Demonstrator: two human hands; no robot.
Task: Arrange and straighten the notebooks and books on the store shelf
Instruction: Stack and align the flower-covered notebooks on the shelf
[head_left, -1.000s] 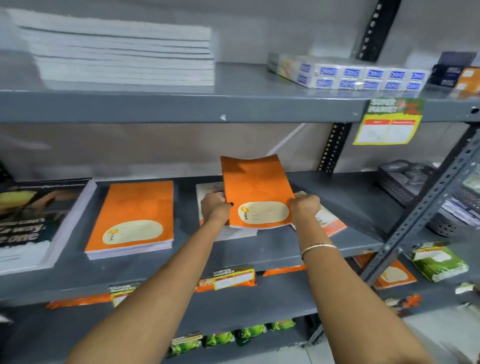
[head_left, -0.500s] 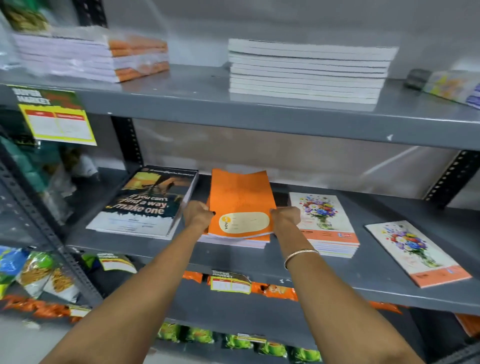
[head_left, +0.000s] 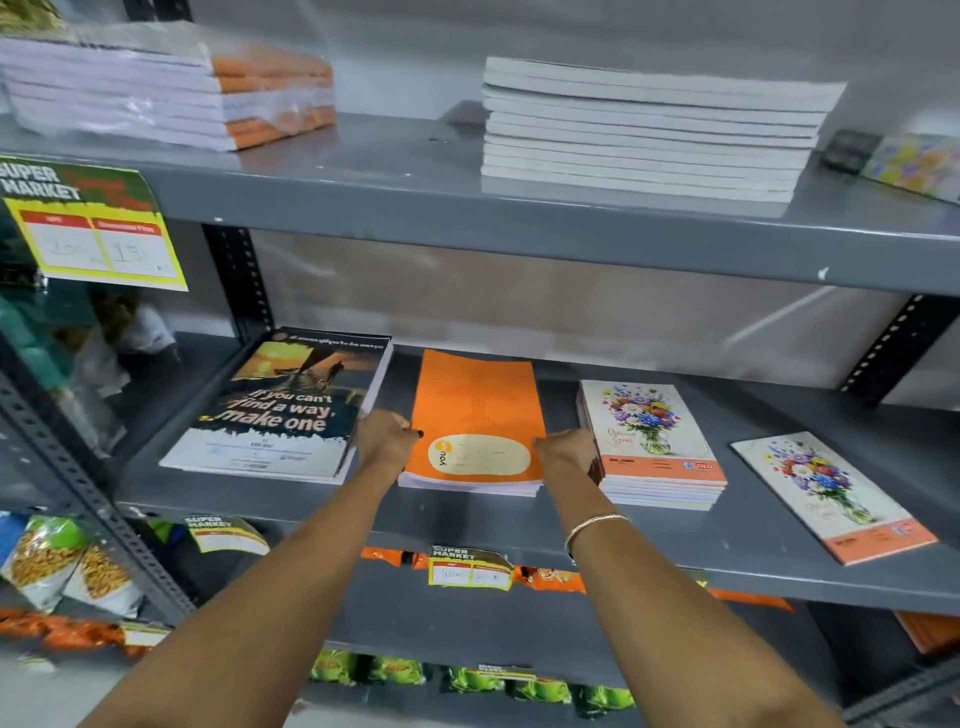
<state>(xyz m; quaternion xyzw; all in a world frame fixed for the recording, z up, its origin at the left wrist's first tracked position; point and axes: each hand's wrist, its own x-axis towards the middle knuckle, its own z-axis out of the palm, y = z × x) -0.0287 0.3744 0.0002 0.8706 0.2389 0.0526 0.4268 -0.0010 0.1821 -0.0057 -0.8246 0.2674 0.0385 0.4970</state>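
Observation:
An orange notebook (head_left: 478, 410) lies flat on top of a small stack of notebooks in the middle of the grey middle shelf (head_left: 519, 525). My left hand (head_left: 385, 439) grips its left edge and my right hand (head_left: 566, 450) grips its right edge, both near the front. To the left lies a dark book (head_left: 283, 410) with the words "make one". A stack of floral notebooks (head_left: 649, 441) stands just right of my right hand. A single floral notebook (head_left: 831, 493) lies askew at the far right.
The upper shelf carries a wrapped pile of notebooks (head_left: 171, 88) at left and a white stack (head_left: 649, 130) at right. A yellow price tag (head_left: 93, 228) hangs from its edge. Snack packets (head_left: 57, 561) fill the lower shelves. A black slotted upright (head_left: 239, 280) stands at the back.
The orange notebook, held up tilted a second ago, has been carried left and lowered flat onto the orange stack. Both hands stayed on its edges. The view swung to the left.

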